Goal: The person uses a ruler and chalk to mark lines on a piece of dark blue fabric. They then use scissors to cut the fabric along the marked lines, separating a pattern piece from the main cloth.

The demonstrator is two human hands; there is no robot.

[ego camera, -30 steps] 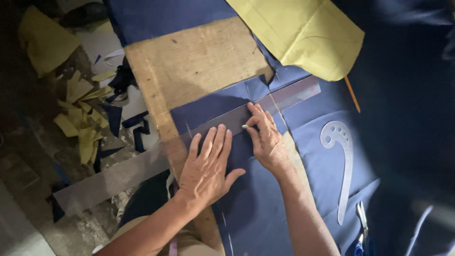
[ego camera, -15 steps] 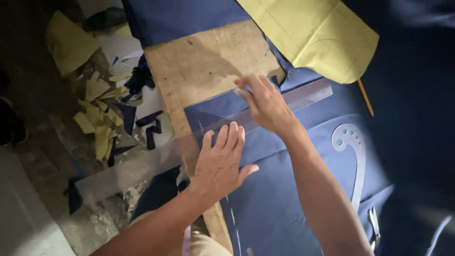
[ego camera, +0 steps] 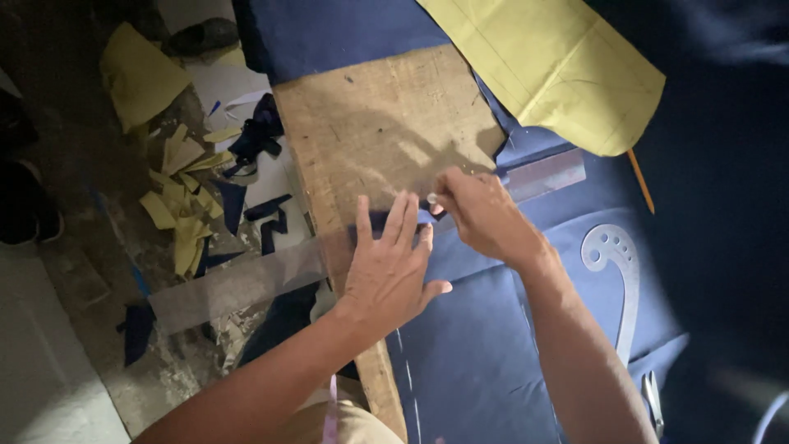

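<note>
My left hand (ego camera: 391, 263) lies flat with fingers spread on a long clear ruler (ego camera: 246, 284) and the navy blue fabric (ego camera: 477, 362) under it. The ruler runs diagonally from beyond the table's left edge up to the right. My right hand (ego camera: 481, 212) is pinched on a small white piece of chalk (ego camera: 431, 198) at the ruler's edge, on the fabric near the bare wooden tabletop (ego camera: 378, 131). Faint white chalk lines run down the fabric below my hands.
A yellow fabric piece (ego camera: 551, 66) lies at the top right, with a thin stick (ego camera: 641, 181) beside it. A clear curved ruler (ego camera: 620, 279) rests on the navy cloth at right; scissors (ego camera: 653, 403) lie lower right. Yellow and navy scraps (ego camera: 197, 205) litter the floor left.
My right hand has slid up and left along the ruler toward the bare wood. My left hand stayed pressed on the ruler. The camera view shifted.
</note>
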